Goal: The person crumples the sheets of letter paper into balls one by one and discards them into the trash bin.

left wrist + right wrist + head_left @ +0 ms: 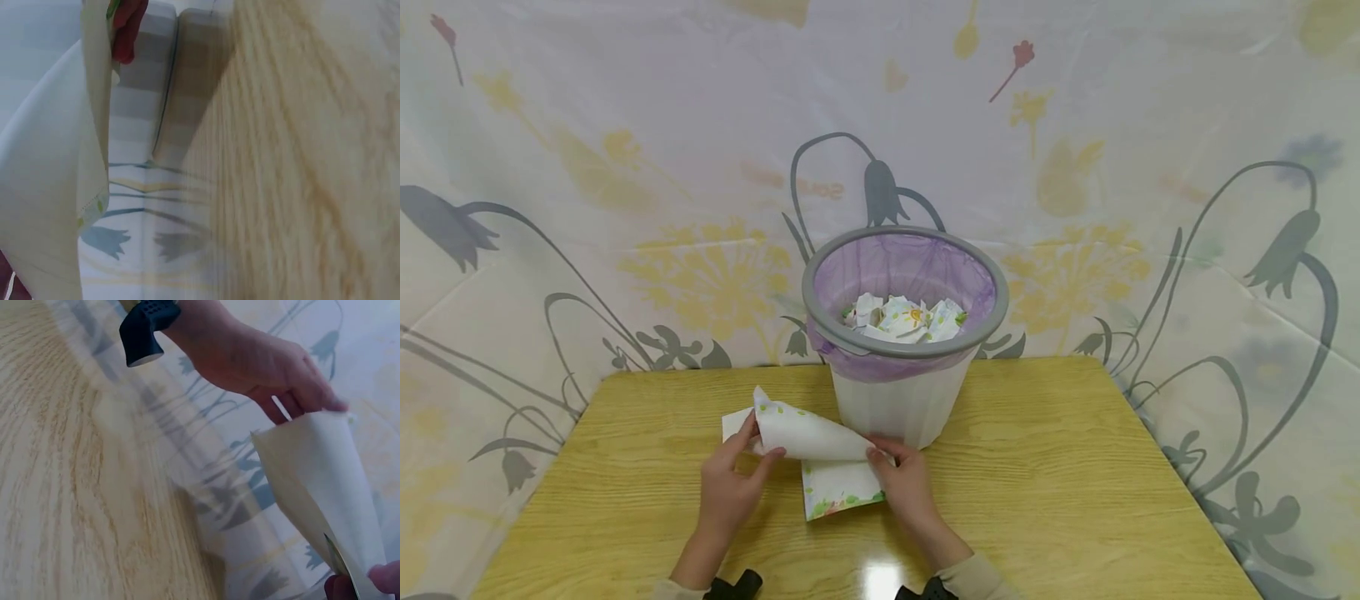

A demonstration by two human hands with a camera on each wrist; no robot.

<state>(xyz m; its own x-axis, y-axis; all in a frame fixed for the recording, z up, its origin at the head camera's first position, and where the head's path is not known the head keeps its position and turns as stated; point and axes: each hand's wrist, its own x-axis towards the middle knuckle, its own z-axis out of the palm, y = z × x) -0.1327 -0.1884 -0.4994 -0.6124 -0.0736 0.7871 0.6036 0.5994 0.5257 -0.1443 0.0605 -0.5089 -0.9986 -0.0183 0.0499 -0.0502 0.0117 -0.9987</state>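
In the head view a white sheet of paper (812, 432) with a green leaf print along its edges is held above the table, curled over into a loose roll. My left hand (728, 487) pinches its left end between thumb and fingers. At the other end, near the foot of the bin, my right hand (912, 492) grips the paper. A lower flap with a printed border hangs under the roll. The right wrist view shows the paper (325, 469) stretched between both hands. Only fingertips of the right hand appear there, at the lower right corner.
A white waste bin (887, 408) with a grey rim and purple liner stands on the wooden table (1045, 483), just behind the hands. Several crumpled pieces of printed paper (904, 318) lie inside it. A flower-patterned cloth (700, 167) hangs behind the table.
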